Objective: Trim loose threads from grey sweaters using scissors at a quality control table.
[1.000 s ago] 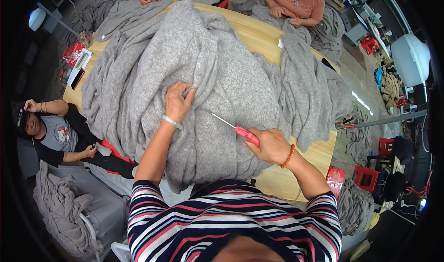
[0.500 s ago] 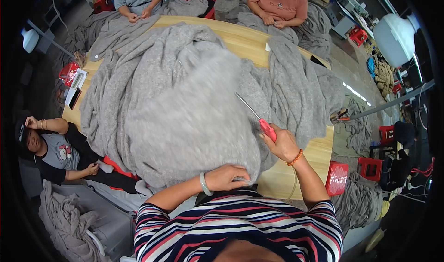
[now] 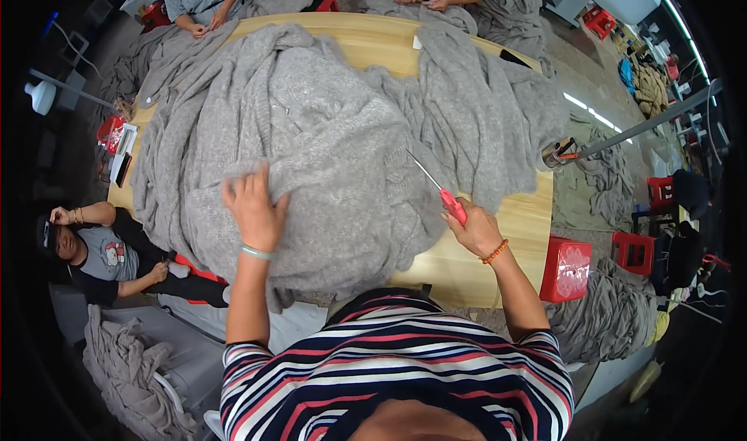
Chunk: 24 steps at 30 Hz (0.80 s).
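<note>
The grey knit fabric (image 3: pixel 327 153) heaps over the wooden bench (image 3: pixel 459 266), filling the frame's centre. The left hand (image 3: pixel 255 211) presses flat on it, fingers spread. The right hand (image 3: pixel 472 229) is clenched round a red-handled pointed tool (image 3: pixel 438 186). Soft, floppy and probably snag-prone, it seems best gathered by a bunched fold.

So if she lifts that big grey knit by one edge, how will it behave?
Probably floppy: the grey knit lies in soft folds and drapes over the table edge. Likely heavy, given its bulk. It would likely drag rather than slide under the left hand.
</note>
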Available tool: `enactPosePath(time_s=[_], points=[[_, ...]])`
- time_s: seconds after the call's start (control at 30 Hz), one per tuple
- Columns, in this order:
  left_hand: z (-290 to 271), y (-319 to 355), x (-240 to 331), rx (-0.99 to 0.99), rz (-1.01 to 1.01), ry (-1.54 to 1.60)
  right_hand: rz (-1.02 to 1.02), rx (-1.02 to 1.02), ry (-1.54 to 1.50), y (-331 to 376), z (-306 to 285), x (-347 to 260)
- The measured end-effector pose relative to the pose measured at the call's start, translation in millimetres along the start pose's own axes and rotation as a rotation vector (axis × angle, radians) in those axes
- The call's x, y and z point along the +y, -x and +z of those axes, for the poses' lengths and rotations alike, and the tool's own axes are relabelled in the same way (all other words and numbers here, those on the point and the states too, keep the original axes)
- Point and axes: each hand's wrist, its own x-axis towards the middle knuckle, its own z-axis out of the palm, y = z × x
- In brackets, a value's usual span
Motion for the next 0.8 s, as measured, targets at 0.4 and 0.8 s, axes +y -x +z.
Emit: enactPosePath(time_s=[0.4,0.8], points=[[5.5,114.5,136.4,-0.926,0.324,1.024,-0.111,0.080,-0.049,-16.0,-12.5,9.1],[34.2,113.3,51.1,-0.200,-0.212,0.610,-0.128,0.000,-0.128,-77.3,-18.4,-21.1]])
